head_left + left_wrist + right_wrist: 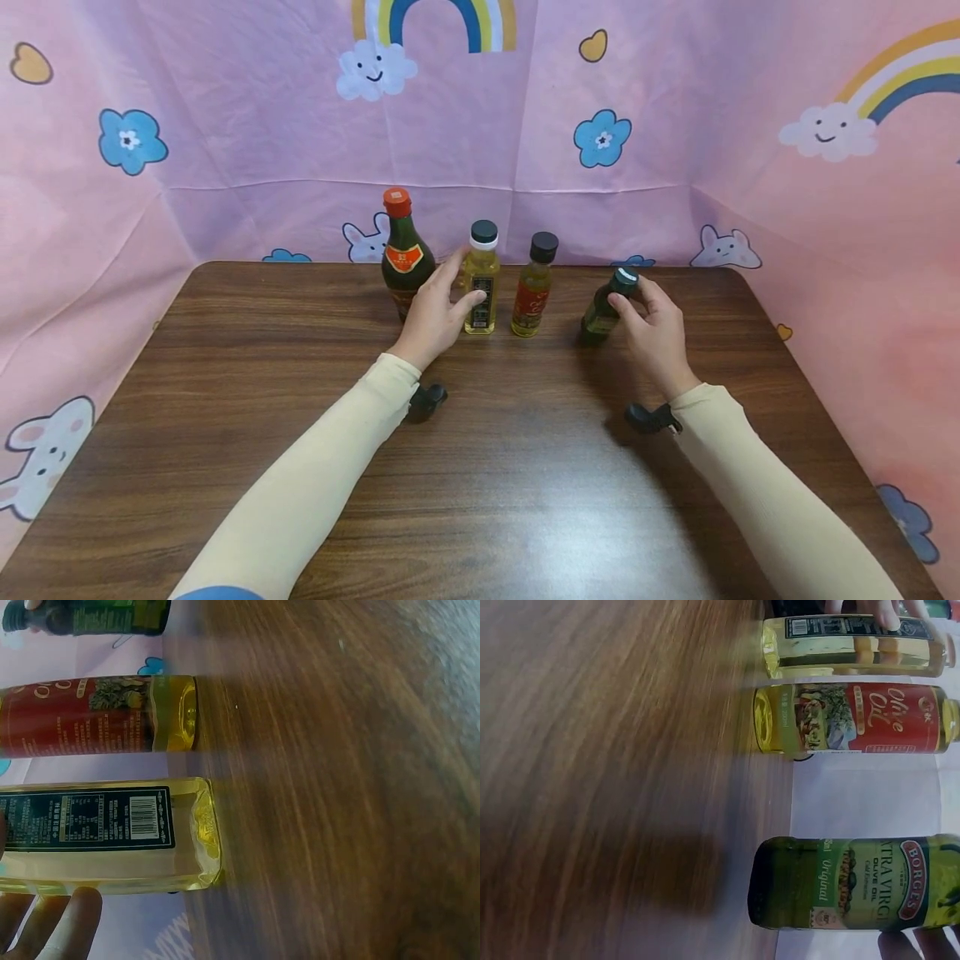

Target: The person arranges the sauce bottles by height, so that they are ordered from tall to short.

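My left hand point(432, 317) holds a clear bottle of yellow oil point(482, 268), thumb across its black label and fingers along its left side. That bottle stands upright with a dark cap. With thumb and fingers, my right hand point(662, 340) grips a dark green Borges olive oil bottle point(855, 883) near its cap. In the head view this bottle leans, top to the right; whether its base touches the table I cannot tell. Between the hands stands a red-labelled olive oil bottle point(531, 287), untouched. A dark bottle with a red cap point(401, 242) stands behind the left hand, partly hidden.
A brown wooden table point(510, 467) lies under everything. Behind it and at both sides hangs a pink patterned cloth point(637, 75). Black wrist devices point(427, 400) sit at both wrists, low over the table.
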A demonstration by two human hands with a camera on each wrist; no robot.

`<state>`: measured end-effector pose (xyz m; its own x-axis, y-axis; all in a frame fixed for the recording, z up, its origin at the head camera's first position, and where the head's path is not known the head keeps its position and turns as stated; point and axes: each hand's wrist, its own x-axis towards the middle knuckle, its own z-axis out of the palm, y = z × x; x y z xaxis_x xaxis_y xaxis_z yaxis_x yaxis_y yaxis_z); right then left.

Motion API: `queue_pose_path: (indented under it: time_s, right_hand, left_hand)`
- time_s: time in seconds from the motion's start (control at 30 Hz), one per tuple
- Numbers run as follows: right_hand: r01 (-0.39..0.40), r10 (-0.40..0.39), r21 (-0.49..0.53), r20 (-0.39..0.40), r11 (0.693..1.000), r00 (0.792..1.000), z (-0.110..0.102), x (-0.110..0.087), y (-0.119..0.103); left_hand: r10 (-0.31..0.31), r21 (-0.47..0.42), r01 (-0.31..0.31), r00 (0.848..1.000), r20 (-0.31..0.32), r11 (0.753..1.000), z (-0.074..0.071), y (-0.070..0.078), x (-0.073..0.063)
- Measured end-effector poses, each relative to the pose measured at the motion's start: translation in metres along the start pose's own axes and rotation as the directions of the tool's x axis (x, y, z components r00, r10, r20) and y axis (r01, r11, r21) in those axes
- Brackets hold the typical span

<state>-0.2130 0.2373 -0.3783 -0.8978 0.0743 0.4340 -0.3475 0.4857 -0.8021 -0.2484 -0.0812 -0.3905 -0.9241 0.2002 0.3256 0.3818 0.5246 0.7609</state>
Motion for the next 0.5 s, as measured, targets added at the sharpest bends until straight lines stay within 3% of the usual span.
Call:
queue_pose_path:
  time_s: [0.23, 0.5]
  right_hand:
    - [0.006, -0.007, 0.02, 0.017, 1.0, 1.0, 0.006, 0.005, 0.001]
    - [0.025, -0.023, -0.037, 0.044, 0.999, 0.999, 0.016, 0.01, 0.002]
  left_hand:
    - [-0.001, 0.006, 0.001, 1.0, -0.001, 1.0, -0.001, 0.002, -0.001]
    - [0.013, 0.037, -0.013, 1.0, -0.016, 0.999, 0.001, 0.001, 0.0]
